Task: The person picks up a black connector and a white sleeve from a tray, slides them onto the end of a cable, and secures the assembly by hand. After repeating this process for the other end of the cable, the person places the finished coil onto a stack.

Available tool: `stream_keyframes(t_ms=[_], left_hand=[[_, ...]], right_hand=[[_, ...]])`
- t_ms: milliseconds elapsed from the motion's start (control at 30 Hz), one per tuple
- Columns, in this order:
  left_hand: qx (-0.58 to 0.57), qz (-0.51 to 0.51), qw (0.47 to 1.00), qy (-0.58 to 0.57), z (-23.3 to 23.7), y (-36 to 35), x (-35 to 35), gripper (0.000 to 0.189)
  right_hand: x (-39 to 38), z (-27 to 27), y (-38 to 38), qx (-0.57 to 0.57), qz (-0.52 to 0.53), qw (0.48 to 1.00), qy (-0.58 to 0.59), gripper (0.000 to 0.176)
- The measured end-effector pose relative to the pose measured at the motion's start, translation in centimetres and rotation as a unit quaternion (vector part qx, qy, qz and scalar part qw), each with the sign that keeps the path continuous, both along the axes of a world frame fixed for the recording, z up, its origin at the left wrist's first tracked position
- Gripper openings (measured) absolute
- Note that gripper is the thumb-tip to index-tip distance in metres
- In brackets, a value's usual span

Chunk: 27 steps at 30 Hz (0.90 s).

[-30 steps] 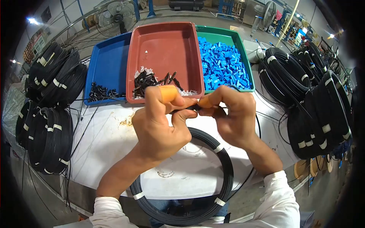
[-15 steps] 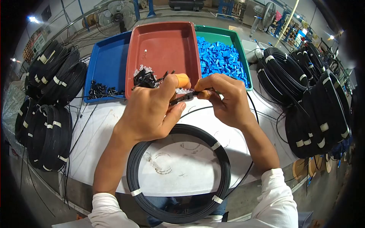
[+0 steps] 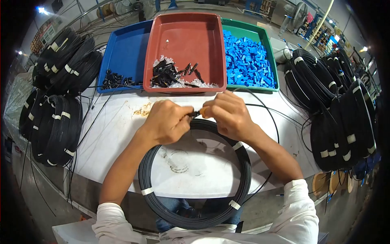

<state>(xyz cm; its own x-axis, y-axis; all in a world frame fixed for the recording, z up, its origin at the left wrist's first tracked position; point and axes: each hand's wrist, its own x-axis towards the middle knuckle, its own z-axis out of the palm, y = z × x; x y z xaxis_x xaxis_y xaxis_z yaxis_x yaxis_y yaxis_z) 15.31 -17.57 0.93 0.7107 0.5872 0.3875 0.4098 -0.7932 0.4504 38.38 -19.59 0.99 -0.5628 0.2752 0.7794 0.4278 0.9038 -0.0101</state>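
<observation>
A small black connector (image 3: 194,114) sits between my two hands, above the top of a coil of black cable (image 3: 145,175). My left hand (image 3: 168,122) pinches one end of it. On its other end my right hand (image 3: 227,114) is closed, with something orange on a fingertip. Black cable runs off from beside my right hand. The coil, bound with white tape, lies over the table's front edge. Beyond my hands a red tray (image 3: 185,44) holds black connectors (image 3: 165,74) and small clear pieces.
A blue tray (image 3: 129,53) with small black parts stands left of the red one. On the right a green tray (image 3: 271,53) holds blue pieces (image 3: 248,59). Taped black cable coils are piled at the left (image 3: 57,126) and right (image 3: 310,79) of the white table (image 3: 109,154).
Both hands have moved down, nearer to my body, away from the red tray with the connector. The trays now show higher and slightly to the right.
</observation>
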Motion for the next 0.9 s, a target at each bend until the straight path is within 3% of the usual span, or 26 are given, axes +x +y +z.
stream_keyframes(t_ms=[67, 133, 300, 500, 567, 700, 767, 833, 900], left_hand=[[0.003, 0.02, 0.999, 0.025, 0.1, -0.5, 0.1, 0.022], [-0.023, -0.028, 0.999, 0.04, -0.2, -0.5, -0.2, 0.019], [-0.158, -0.049, 0.985, -0.056, -1.1, -1.3, 0.4, 0.025], [-0.118, -0.047, 0.984, -0.122, -3.1, -1.3, 0.1, 0.022], [-0.092, -0.057, 0.986, -0.127, -2.8, -1.5, -0.2, 0.022], [-0.103, -0.095, 0.982, -0.131, -2.7, -1.9, -0.2, 0.024], [-0.115, -0.102, 0.98, -0.127, -2.5, -2.1, 0.2, 0.026], [-0.124, -0.11, 0.979, -0.121, -2.0, -2.3, 0.2, 0.028], [-0.356, -0.131, 0.907, -0.183, -1.5, -2.5, -0.1, 0.035]], right_hand=[[-0.2, -1.0, -0.2, 0.013, 0.008, 1.0, -0.003, 0.025], [-0.3, -1.9, -0.4, 0.019, 0.017, 1.0, -0.007, 0.025], [-0.3, -2.3, 0.4, 0.053, 0.068, 0.996, 0.037, 0.023], [-1.2, -2.3, 0.0, 0.042, 0.039, 0.998, 0.041, 0.024], [-1.4, -1.6, -0.8, -0.105, 0.014, 0.993, 0.043, 0.026], [-1.3, 0.7, -2.1, -0.229, -0.007, 0.973, 0.025, 0.029], [-0.7, 1.8, -2.0, -0.369, 0.002, 0.929, -0.03, 0.029], [-0.5, 1.7, -1.6, -0.322, 0.016, 0.947, -0.007, 0.028], [-0.3, 0.8, -0.8, -0.211, 0.064, 0.975, 0.04, 0.029]])
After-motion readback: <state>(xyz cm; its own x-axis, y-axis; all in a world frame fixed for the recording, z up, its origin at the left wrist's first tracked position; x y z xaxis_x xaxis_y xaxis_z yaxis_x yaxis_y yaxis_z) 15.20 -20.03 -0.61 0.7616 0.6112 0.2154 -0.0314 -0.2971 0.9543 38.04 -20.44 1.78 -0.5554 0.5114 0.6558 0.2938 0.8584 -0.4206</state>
